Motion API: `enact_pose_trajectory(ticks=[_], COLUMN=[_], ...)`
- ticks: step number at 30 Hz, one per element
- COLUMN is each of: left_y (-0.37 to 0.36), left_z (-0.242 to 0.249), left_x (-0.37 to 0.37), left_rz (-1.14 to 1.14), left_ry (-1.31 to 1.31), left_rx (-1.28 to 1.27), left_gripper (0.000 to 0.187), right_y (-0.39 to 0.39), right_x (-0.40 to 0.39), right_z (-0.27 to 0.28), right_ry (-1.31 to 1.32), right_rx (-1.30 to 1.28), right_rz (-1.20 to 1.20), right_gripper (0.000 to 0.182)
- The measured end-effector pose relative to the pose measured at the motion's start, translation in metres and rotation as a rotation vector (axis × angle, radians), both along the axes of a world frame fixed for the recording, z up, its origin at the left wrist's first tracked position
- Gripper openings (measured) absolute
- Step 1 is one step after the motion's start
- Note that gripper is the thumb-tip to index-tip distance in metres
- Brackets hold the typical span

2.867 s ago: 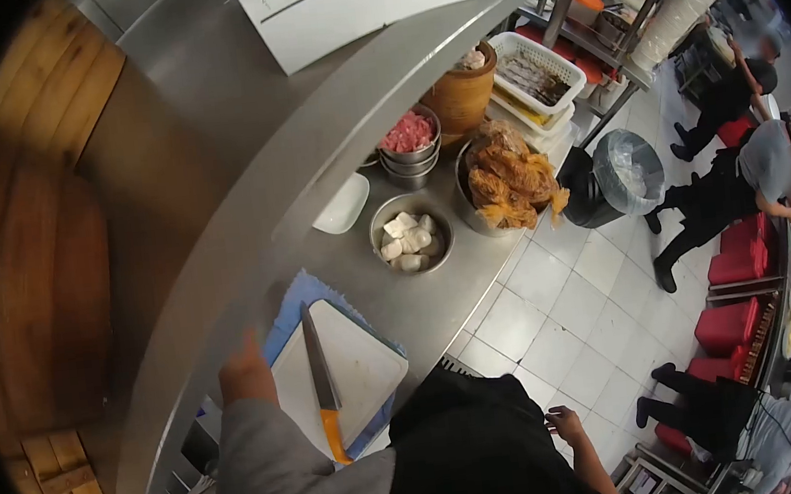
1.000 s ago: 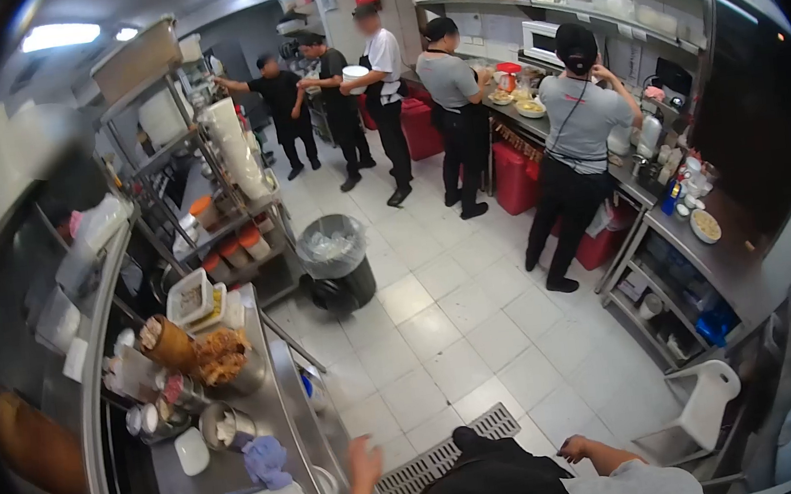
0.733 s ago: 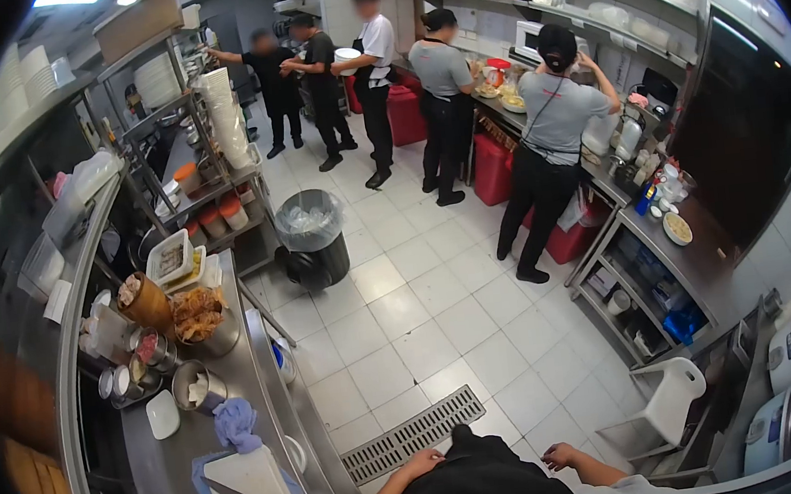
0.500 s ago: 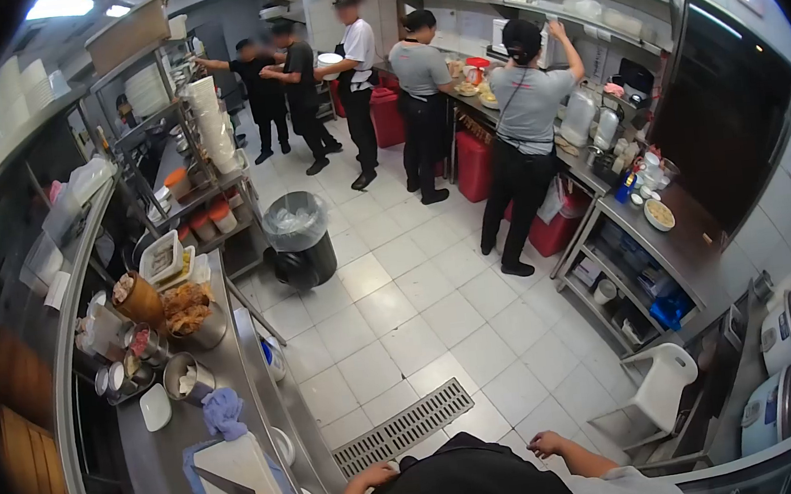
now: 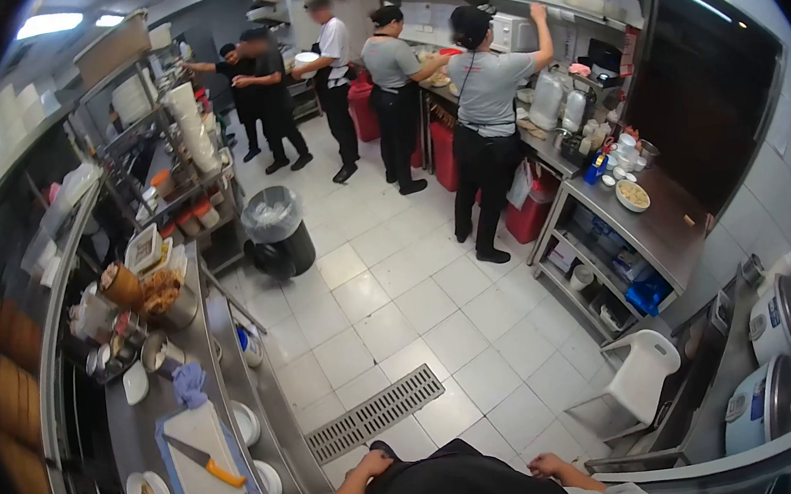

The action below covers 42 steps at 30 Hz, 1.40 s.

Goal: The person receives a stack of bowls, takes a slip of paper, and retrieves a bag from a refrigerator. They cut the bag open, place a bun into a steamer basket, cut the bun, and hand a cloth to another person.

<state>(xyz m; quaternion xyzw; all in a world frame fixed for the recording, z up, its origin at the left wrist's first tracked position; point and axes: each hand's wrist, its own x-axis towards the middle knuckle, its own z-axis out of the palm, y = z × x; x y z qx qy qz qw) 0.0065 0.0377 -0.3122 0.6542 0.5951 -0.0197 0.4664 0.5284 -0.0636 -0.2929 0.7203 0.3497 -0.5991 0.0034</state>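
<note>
My left hand [image 5: 373, 463] is beside the front of my black apron [image 5: 450, 492], at the bottom of the view. Its fingers are curled in, and what they hold, if anything, is hidden. A small dark shape lies right by its fingertips. To the right of the apron is my right hand [image 5: 544, 466], its fingers loosely curled with nothing seen in them. Left of my left hand, a knife [image 5: 208, 464] with an orange handle lies on a white cutting board [image 5: 214, 493] on the steel counter. Neither hand touches these.
A floor drain [image 5: 374, 413] lies ahead. A white chair [image 5: 636, 381] stands at the right and a lined bin [image 5: 280, 225] further off at the left. Several people stand beyond, two in grey shirts at the right-hand counter [image 5: 660, 238]. Rice cookers [image 5: 757, 402] stand at the right edge.
The room has shifted left in view. My left hand is slightly higher in view and my right hand slightly lower. The people at the back have changed their stances.
</note>
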Motion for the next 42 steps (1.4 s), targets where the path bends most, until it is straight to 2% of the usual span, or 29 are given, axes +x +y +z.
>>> enact_pose_trajectory(ticks=[1, 2, 3, 6, 9, 11, 12, 14, 16, 18, 20, 22, 24, 25, 26, 27, 28, 30, 31, 32, 33, 34, 35, 36, 37, 38, 40, 41, 42], left_y=[-0.003, -0.008, -0.016, -0.039, -0.041, -0.043, -0.041, -0.041, -0.045, -0.043, -0.035, -0.033, -0.018, -0.005, -0.005, -0.001, -0.008, -0.044, -0.070, -0.098, -0.122, -0.143, -0.179, -0.206, -0.214, -0.223, -0.229, -0.225, -0.229], left_z=[-0.001, 0.003, 0.008, 0.019, 0.034, 0.029, 0.027, 0.022, 0.030, 0.039, 0.043, 0.051, 0.087, 0.100, 0.164, 0.208, 0.270, 0.334, 0.364, 0.391, 0.474, 0.547, 0.560, 0.567, 0.575, 0.571, 0.549, 0.542, 0.534], left_x=[0.018, 0.033, 0.045, 0.057, 0.049, 0.036, 0.031, 0.025, 0.012, 0.014, 0.016, 0.011, 0.005, -0.004, -0.002, -0.013, -0.033, -0.101, -0.137, -0.177, -0.165, -0.151, -0.199, -0.226, -0.219, -0.229, -0.259, -0.268, -0.275], left_rz=[0.036, 0.053, 0.028, -0.049, 0.132, 0.129, 0.091, 0.028, -0.020, -0.083, -0.009, 0.151, 0.218, 0.261, 0.524, 0.618, 0.721, 0.877, 0.955, 1.036, 1.066, 0.977, 0.858, 0.872, 1.233, 1.218, 1.417, 1.282, 1.292], left_ry=[-0.043, -0.038, -0.040, -0.008, 0.012, 0.058, 0.089, 0.161, 0.243, 0.217, 0.119, -0.078, -0.254, -0.438, -0.640, -0.612, -0.428, -0.267, -0.105, 0.125, 0.403, 0.710, 1.028, 1.225, 1.305, 1.311, 1.284, 1.314, 1.307], left_rx=[0.050, 0.046, 0.084, 0.102, 0.091, 0.106, 0.092, 0.001, -0.084, -0.202, -0.184, -0.167, 0.191, 0.310, 0.315, 0.584, 0.639, 1.248, 1.511, 1.728, 1.866, 2.239, 2.439, 2.455, 2.255, 2.252, 1.851, 2.028, 2.044], left_gripper=[0.035, 0.035, 0.036, 0.036, 0.033, 0.034, 0.035, 0.036, 0.037, 0.039, 0.038, 0.038, 0.034, 0.031, 0.027, 0.028, 0.031, 0.027, 0.025, 0.023, 0.021, 0.026, 0.036, 0.044, 0.049, 0.049, 0.058, 0.050, 0.050], right_y=[-0.018, -0.038, -0.049, -0.082, -0.097, -0.102, -0.106, -0.112, -0.117, -0.109, -0.110, -0.117, -0.103, -0.097, -0.092, -0.082, -0.078, -0.081, -0.088, -0.095, -0.104, -0.107, -0.112, -0.116, -0.121, -0.133, -0.127, -0.139, -0.155], right_x=[0.017, 0.032, 0.040, 0.062, 0.066, 0.063, 0.060, 0.051, 0.044, 0.027, 0.024, 0.039, 0.032, 0.023, 0.017, 0.008, 0.002, -0.008, -0.017, -0.033, -0.042, -0.051, -0.051, -0.056, -0.058, -0.059, -0.069, -0.051, -0.019], right_z=[-0.008, -0.008, -0.002, 0.003, 0.016, 0.022, 0.021, 0.015, 0.026, 0.056, 0.050, 0.008, 0.018, 0.017, 0.018, 0.023, 0.028, 0.043, 0.050, 0.061, 0.066, 0.072, 0.057, 0.050, 0.044, 0.041, 0.070, 0.020, -0.079], right_ry=[-0.095, -0.131, -0.132, -0.098, -0.066, -0.038, 0.000, 0.210, 0.261, -0.015, -0.005, 0.075, 0.033, 0.040, 0.039, 0.038, 0.035, 0.013, 0.001, 0.004, 0.015, 0.040, 0.072, 0.104, 0.146, 0.150, -0.039, -0.093, -0.096], right_rx=[0.003, -0.016, -0.047, -0.117, -0.117, -0.105, -0.082, 0.147, 0.165, 0.254, 0.230, 0.255, 0.197, 0.190, 0.178, 0.173, 0.169, 0.154, 0.129, 0.104, 0.091, 0.079, 0.077, 0.076, 0.072, 0.061, 0.078, 0.183, 0.223], right_rz=[0.221, 0.316, 0.306, 0.135, 0.025, -0.094, -0.207, -0.523, -0.523, -0.238, -0.138, -0.059, 0.024, 0.030, 0.060, 0.087, 0.112, 0.177, 0.187, 0.169, 0.129, 0.085, 0.009, -0.068, -0.211, -0.212, 0.149, 0.387, 0.872], right_gripper=[0.034, 0.033, 0.032, 0.029, 0.026, 0.024, 0.023, 0.021, 0.023, 0.024, 0.028, 0.032, 0.033, 0.033, 0.034, 0.035, 0.035, 0.037, 0.038, 0.038, 0.039, 0.040, 0.040, 0.041, 0.043, 0.043, 0.046, 0.047, 0.047])
